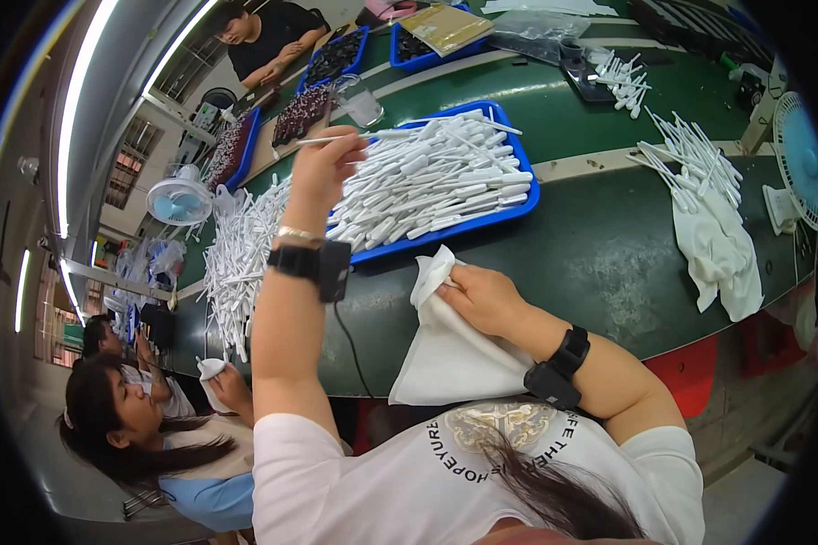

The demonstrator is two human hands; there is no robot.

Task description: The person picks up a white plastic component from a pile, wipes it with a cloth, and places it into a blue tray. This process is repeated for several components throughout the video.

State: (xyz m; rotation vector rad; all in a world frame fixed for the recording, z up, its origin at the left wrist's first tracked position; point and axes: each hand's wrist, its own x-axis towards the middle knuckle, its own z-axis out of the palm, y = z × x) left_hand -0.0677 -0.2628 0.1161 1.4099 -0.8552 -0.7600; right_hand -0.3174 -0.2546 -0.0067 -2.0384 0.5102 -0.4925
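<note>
My left hand (325, 168) is raised over the left end of a blue tray (533, 193). Its fingers pinch a slim white plastic stick (311, 142), held nearly level. Heaped in the tray are many white sticks (436, 168) of that sort, each with a thicker end. Nearer my body, my right hand (483, 298) is closed round a bunched white cloth (418, 363), which hangs past the table's front edge. Whether anything lies inside the cloth's folds, I cannot tell.
Another pile of white sticks (236, 263) spreads left of the tray. Sticks (691, 159) and a white glove-like cloth (718, 254) lie at the right, by a fan (798, 159). Co-workers sit at left and across the green table (609, 300). A black cable (350, 341) trails below my left wrist.
</note>
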